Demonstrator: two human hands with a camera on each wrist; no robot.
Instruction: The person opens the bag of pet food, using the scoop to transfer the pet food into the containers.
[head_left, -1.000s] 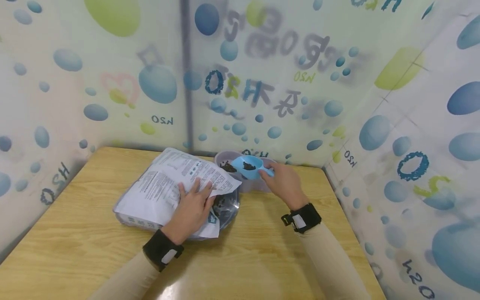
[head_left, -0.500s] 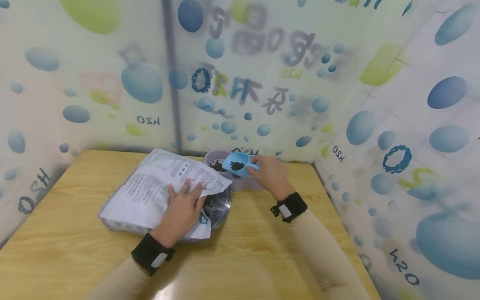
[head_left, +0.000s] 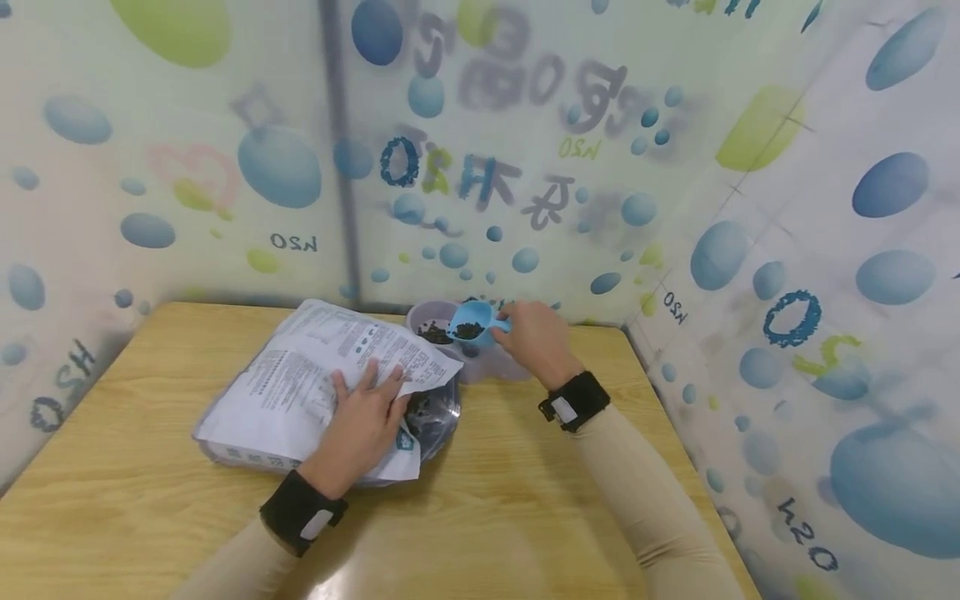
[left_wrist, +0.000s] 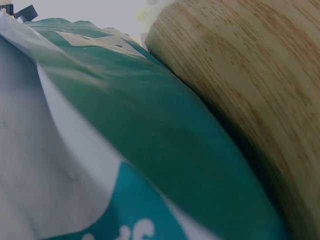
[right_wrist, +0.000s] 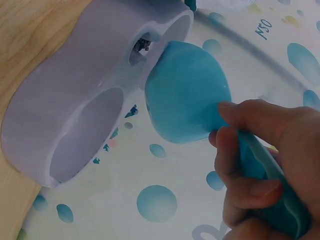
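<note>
In the head view, my left hand (head_left: 356,429) rests with spread fingers on a white printed bag (head_left: 300,367) lying on the table. The bag's clear, open mouth faces right, with dark pellets inside. My right hand (head_left: 536,337) grips the handle of a light blue scoop (head_left: 489,313) filled with dark pellets. The scoop is held over a lilac double bowl (head_left: 491,367), its lip at the left compartment, where pellets lie. In the right wrist view the scoop's underside (right_wrist: 187,95) shows beside the bowl (right_wrist: 55,95). The left wrist view shows only the bag's green side (left_wrist: 140,105), no hand.
The wooden table (head_left: 495,500) meets a patterned back wall (head_left: 480,208) just behind the bowl. Another patterned wall (head_left: 795,333) runs along the table's right edge. The bag takes up the table's left-centre, close to the bowl.
The head view has turned a little to the right. The scoop has shifted slightly and tilted towards the left compartment, still loaded. The left hand stays on the bag.
</note>
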